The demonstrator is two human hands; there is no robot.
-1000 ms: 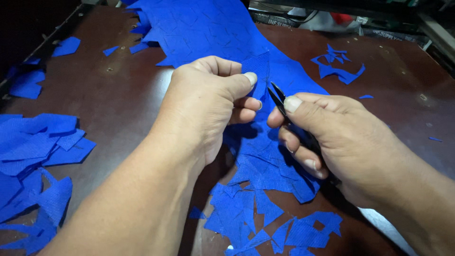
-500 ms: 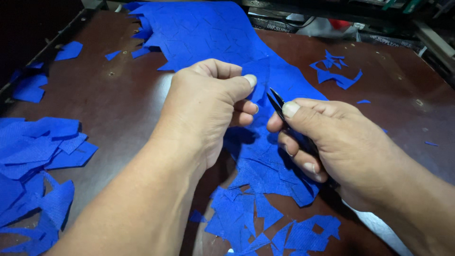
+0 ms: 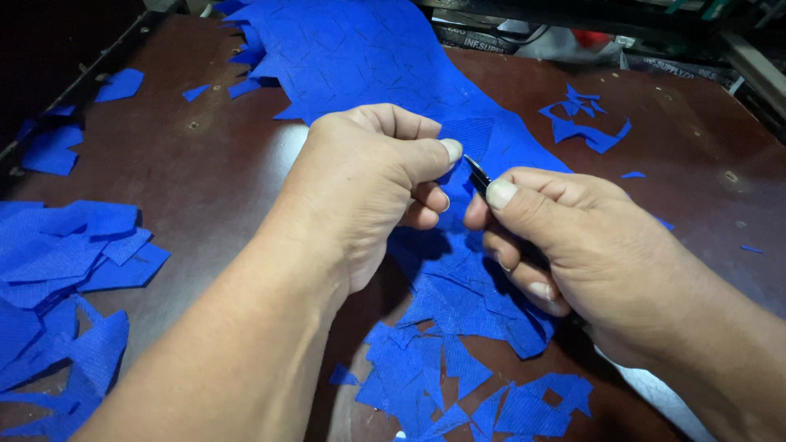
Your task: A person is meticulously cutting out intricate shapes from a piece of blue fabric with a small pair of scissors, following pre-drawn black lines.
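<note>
- The left hand (image 3: 368,188) pinches a flap of the blue sheet (image 3: 368,57), which lies along the desk (image 3: 213,188); its thumb sits just beside the tool tip and could be nicked.
- The right hand (image 3: 573,245), fingers closed on a thin black tool (image 3: 477,174), might slip and tear the flap.
- Loose scraps (image 3: 74,245) nearby could snag.

Far beyond the grip, at the surface's (image 3: 205,172) back edge, lie dark flat boxes (image 3: 479,37) with pale printed labels (image 3: 684,72); details are unclear.
</note>
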